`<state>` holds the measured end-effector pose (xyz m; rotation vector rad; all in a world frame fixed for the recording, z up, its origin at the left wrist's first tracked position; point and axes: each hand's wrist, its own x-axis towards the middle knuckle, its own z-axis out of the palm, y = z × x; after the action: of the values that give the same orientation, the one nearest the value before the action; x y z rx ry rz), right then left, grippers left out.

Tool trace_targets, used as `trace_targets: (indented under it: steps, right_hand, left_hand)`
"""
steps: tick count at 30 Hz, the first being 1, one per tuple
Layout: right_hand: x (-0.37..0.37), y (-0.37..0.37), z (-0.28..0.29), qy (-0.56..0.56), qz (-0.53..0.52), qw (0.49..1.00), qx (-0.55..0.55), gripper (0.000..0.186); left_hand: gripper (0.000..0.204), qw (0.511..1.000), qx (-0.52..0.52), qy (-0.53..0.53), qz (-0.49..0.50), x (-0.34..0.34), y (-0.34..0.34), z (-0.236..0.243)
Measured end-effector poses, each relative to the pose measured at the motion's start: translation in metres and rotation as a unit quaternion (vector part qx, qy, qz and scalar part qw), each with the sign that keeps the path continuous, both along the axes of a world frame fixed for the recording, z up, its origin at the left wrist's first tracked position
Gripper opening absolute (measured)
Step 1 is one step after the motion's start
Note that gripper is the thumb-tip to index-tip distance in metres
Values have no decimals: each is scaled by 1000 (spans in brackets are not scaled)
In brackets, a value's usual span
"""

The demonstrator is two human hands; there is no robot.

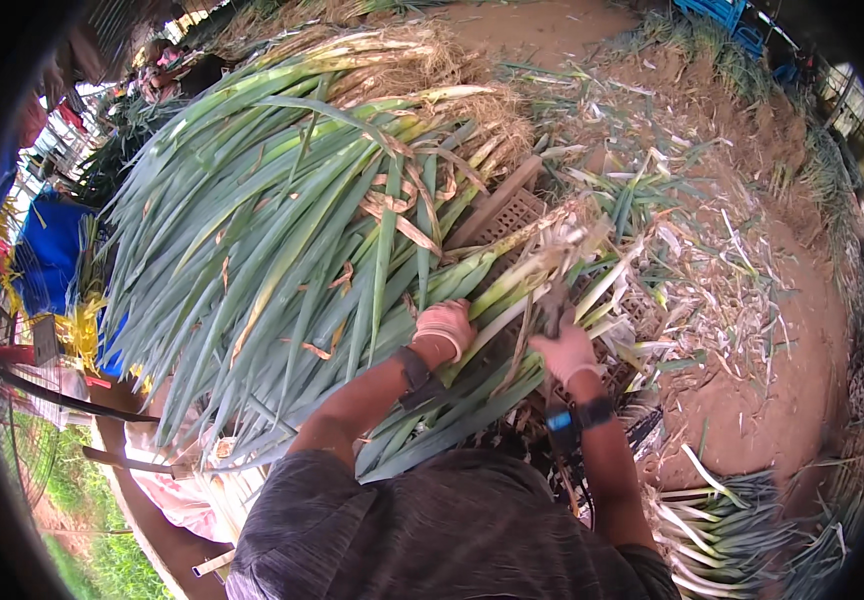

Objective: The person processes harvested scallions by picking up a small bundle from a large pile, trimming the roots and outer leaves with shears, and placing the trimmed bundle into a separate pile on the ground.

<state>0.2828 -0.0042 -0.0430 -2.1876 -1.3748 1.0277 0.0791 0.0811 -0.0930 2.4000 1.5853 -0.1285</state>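
Note:
A large heap of long green onions (252,230) lies in front of me, leaves to the left and roots to the right. My left hand (444,328), in a pale pink glove, is closed around stalks at the near side of the heap. To its right, my right hand (564,352), gloved too, has its fingers curled against a dark object among the stalks; its kind is unclear. Beyond the right hand, the root ends (572,235) of some stalks are smeared by motion. Brown plastic crates (502,215) show underneath the onions.
Peeled leaf scraps (717,270) litter the brown ground on the right. Cleaned green onions with white stems (697,530) lie at the lower right. A blue sheet (52,250) hangs at the left. Blue crates (717,12) stand at the far right, and a curved dark bar (72,397) juts in at left.

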Motion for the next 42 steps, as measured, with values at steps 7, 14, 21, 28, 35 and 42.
trace_targets:
  steps: [7, 14, 21, 28, 35, 42]
  right_hand:
    - [-45, -74, 22, 26, 222, 972, 73, 94]
    - [-5, 11, -7, -40, 55, 998, 20, 87]
    - [25, 52, -15, 69, -77, 993, -54, 82]
    - [-7, 24, -6, -75, 84, 993, 25, 76]
    - [30, 55, -38, 29, -7, 998, 48, 70]
    - [-58, -12, 16, 123, 256, 958, 49, 80]
  left_hand:
    - [38, 998, 38, 18, 36, 0, 0, -4]
    - [43, 996, 49, 71, 6, 4, -7, 1]
    - [54, 998, 17, 63, -21, 5, -10, 8]
    - [52, 999, 19, 43, -28, -3, -10, 17]
    - [54, 991, -119, 21, -62, -20, -8, 28]
    - [31, 964, -112, 101, -219, -64, 17, 47]
